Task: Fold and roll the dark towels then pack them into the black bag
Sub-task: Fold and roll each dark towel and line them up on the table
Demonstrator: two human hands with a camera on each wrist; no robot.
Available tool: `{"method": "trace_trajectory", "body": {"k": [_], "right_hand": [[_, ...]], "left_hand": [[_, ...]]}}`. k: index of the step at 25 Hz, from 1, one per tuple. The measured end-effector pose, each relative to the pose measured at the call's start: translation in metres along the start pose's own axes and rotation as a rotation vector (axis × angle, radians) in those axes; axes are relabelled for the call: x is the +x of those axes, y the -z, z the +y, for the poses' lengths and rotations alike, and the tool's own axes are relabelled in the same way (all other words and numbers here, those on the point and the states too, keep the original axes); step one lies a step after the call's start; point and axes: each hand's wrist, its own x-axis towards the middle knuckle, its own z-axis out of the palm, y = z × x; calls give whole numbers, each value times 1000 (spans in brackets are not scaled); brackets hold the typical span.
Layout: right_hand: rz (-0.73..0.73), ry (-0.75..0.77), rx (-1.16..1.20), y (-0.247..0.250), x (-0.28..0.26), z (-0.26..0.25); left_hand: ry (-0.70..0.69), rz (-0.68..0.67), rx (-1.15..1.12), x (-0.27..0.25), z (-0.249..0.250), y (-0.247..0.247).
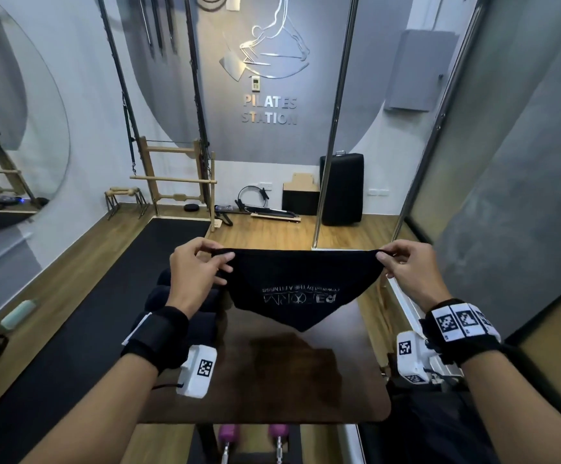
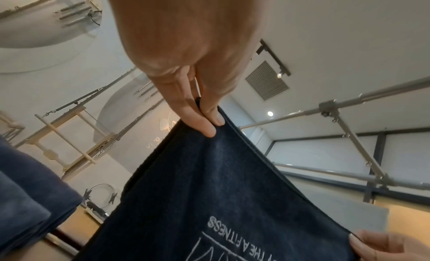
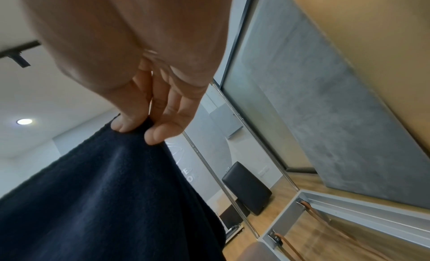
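Note:
A dark navy towel [image 1: 302, 283] with pale printed lettering hangs stretched in the air above the brown padded table [image 1: 306, 380]. My left hand [image 1: 202, 262] pinches its left top corner and my right hand [image 1: 403, 262] pinches its right top corner. The left wrist view shows the towel [image 2: 221, 191] held between the fingertips [image 2: 209, 130] of my left hand [image 2: 213, 122]. In the right wrist view my right hand [image 3: 142, 130] pinches the same towel [image 3: 104, 191]. A pile of dark towels [image 1: 185, 303] lies on the table under my left wrist. The black bag is not clearly in view.
A black mat [image 1: 81, 313] lies on the wooden floor to the left. Metal frame poles [image 1: 332, 128] stand beyond the table. A black padded box [image 1: 341, 189] leans on the far wall. Two pink dumbbells [image 1: 255, 437] sit below the table's near edge.

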Motion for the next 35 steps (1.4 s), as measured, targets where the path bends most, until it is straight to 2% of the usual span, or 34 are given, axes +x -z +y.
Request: {"method": "trace_trajectory", "body": {"k": [4,9,12,15,18,22,26,29,32,35], "right_hand": [[-80,-4,6,22,-13,-28],[-159,-147,247,38,-34,-53],[-145,-180,376,40,-42,-59],[-52,-147,483,33,-47,-62],[15,-131,434,23,-48,-61],[-65,-187,190,22,-50,-56],[4,-107,369,17,-51,-59],[35,-42,334,13,-50,-58],[85,-111,380,19,-50,-56],[114,-116,298,25,-51,-56]], "left_hand": [[-69,21,-55,-12,28,13],[-32,-3,-126,-23,45,26],[-11,-22,-100,-31,47,31],[-39,-21,-42,-37,50,35],[-36,-50,82,-40,53,35],[28,-174,-35,-40,52,36],[12,-106,-60,-42,50,32],[-48,-96,-103,-46,49,22],[-58,-110,-85,-46,49,24],[-59,-29,-6,-49,52,29]]}}
